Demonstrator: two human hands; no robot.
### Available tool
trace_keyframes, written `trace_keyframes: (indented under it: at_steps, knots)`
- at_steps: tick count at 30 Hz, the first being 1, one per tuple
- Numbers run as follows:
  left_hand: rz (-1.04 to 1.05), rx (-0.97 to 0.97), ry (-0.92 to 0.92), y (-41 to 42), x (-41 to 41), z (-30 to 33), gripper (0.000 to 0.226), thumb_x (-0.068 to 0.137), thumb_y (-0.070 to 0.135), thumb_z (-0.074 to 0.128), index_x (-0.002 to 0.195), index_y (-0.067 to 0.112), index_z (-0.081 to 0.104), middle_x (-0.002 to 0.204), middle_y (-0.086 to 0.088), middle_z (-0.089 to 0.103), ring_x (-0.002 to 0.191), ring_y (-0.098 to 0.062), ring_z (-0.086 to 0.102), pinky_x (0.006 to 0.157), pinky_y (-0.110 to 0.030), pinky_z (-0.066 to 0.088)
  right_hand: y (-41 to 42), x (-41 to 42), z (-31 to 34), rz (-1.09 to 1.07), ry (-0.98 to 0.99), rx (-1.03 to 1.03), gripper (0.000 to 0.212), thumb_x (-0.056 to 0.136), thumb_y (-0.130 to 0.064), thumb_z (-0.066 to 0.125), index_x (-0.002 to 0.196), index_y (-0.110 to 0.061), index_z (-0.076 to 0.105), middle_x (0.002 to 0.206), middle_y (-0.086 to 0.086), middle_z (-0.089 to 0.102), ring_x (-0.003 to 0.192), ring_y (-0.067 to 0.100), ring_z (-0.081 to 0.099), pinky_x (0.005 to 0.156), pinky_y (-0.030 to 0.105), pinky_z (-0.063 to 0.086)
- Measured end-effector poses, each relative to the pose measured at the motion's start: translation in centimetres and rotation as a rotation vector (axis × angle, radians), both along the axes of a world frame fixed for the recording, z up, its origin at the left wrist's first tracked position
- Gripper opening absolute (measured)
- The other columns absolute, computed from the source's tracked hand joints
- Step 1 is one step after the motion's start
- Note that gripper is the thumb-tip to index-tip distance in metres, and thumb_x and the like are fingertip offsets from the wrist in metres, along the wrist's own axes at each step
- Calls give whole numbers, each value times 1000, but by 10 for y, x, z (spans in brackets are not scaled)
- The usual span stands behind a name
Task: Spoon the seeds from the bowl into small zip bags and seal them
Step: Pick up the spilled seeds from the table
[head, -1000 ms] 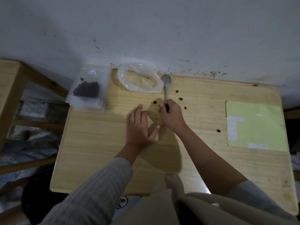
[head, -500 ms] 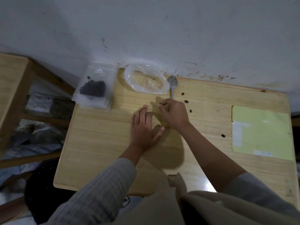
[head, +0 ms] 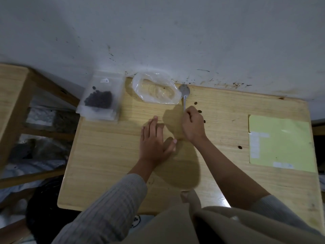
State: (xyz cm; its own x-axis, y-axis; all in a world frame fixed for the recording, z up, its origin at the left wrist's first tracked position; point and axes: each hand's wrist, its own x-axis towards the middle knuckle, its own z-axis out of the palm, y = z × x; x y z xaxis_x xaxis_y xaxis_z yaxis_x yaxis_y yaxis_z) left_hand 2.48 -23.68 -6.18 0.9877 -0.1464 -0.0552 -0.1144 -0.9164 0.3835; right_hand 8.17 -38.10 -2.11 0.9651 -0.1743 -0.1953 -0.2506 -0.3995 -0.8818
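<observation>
Left hand (head: 154, 138) flat, fingers together, probably pinning a barely visible clear bag to the table (head: 109, 155). Right hand (head: 192, 124) curled around the spoon (head: 184, 93) handle, bowl pointing 12 o'clock. Stray seeds (head: 195, 103) at 1 o'clock; filled bags (head: 100, 99) stacked at 10, likely done ones parked clear.

Table (head: 109, 155) pale wood-grain; seeds (head: 99, 99) black in clear bags; spoon (head: 184, 93) silver; mat (head: 279, 143) yellow-green; sleeve (head: 109, 208) grey, ribbed
</observation>
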Motion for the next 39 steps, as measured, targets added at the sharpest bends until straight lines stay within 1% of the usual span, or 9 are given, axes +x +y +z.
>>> trace_keyframes:
  at_steps: [7,11,14,18,22,25,30,35,39]
  knots:
    - [-2,-15,-13,-1,0,1,70,79,57,47,126,6,50,147,-18,38,137,-35,33,110,-55,24,-40,-5,11,-305,285,645,37,84,-30,44,51,-14,40,48,3,41,36,12,22,40,18,16]
    - [-4,-7,-12,0,0,1,69,80,58,46,126,6,50,146,-19,39,136,-35,33,109,-55,26,-55,4,5,-275,120,54,54,93,-33,57,48,-17,31,48,-1,29,43,12,27,51,23,31]
    - [-6,5,-6,0,1,1,69,81,58,45,127,6,50,146,-19,38,136,-35,32,109,-56,27,-66,11,-3,-113,25,-337,39,89,-33,63,55,-16,58,52,0,51,50,15,49,55,24,33]
    - [-12,18,11,0,1,1,71,82,60,42,129,7,48,148,-19,35,138,-34,29,110,-55,26,-70,14,-14,-6,86,-449,23,85,-29,68,101,-13,74,100,6,73,90,23,67,68,23,43]
    - [-9,28,21,1,1,0,72,82,61,41,130,7,47,150,-18,32,140,-34,27,111,-54,26,-68,19,-15,34,70,-487,20,88,-23,64,97,-8,73,85,9,71,78,25,64,63,25,40]
    - [-8,29,27,1,1,0,72,83,62,41,130,8,47,151,-18,31,140,-33,27,112,-54,24,-59,17,-6,-25,11,-373,11,89,-14,57,87,-4,61,60,-1,52,56,15,48,50,22,34]
    - [-8,32,26,1,1,2,71,82,60,42,131,8,46,150,-18,31,140,-33,26,112,-51,20,-43,13,0,-204,89,14,30,94,-8,39,65,-15,40,59,-1,40,52,10,35,46,17,30]
    - [-7,21,13,0,0,3,69,81,58,46,128,7,47,149,-18,34,138,-34,29,110,-53,23,-41,9,4,-241,176,344,36,85,4,30,56,-11,47,56,10,48,39,8,35,40,17,25]
    - [-5,12,1,0,0,3,69,80,57,48,128,7,48,147,-19,36,137,-35,31,110,-54,25,-41,7,5,-257,130,322,36,82,4,39,52,-10,51,51,3,46,41,6,37,41,17,28]
